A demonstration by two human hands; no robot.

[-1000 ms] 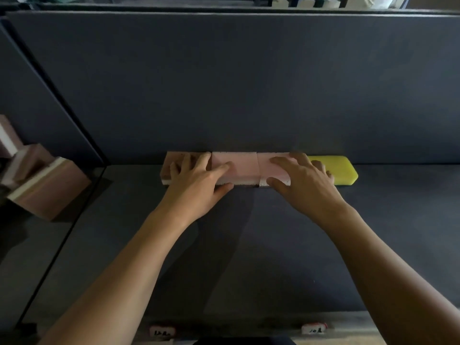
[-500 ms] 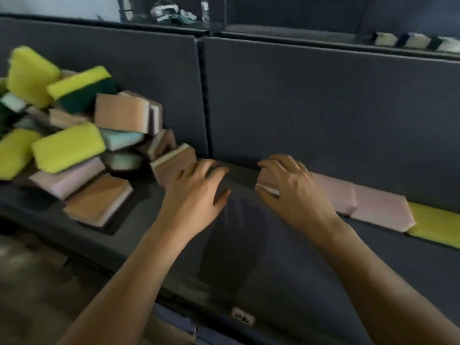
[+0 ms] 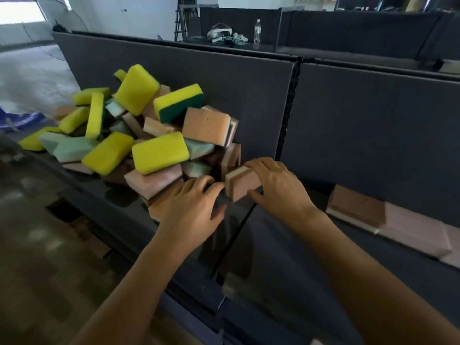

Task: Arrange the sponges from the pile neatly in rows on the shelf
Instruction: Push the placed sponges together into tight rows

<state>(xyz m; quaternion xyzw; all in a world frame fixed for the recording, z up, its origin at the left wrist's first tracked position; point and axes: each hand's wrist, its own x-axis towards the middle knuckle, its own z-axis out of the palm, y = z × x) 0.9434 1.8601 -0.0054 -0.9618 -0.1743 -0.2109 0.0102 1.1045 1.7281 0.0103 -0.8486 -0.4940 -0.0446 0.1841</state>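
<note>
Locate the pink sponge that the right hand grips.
The pink sponge is mid-frame, head view, at the right edge of the pile, between the left hand and right hand.

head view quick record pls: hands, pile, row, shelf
left hand: fingers straight, at the pile's near edge; contact unclear
right hand: pinches a pink sponge, fingers on top, thumb on its near side
pile: yellow, green and pink sponges heaped against the back panel, left section
row: pink sponges end to end along the back panel, right section
shelf: dark, two sections
</note>
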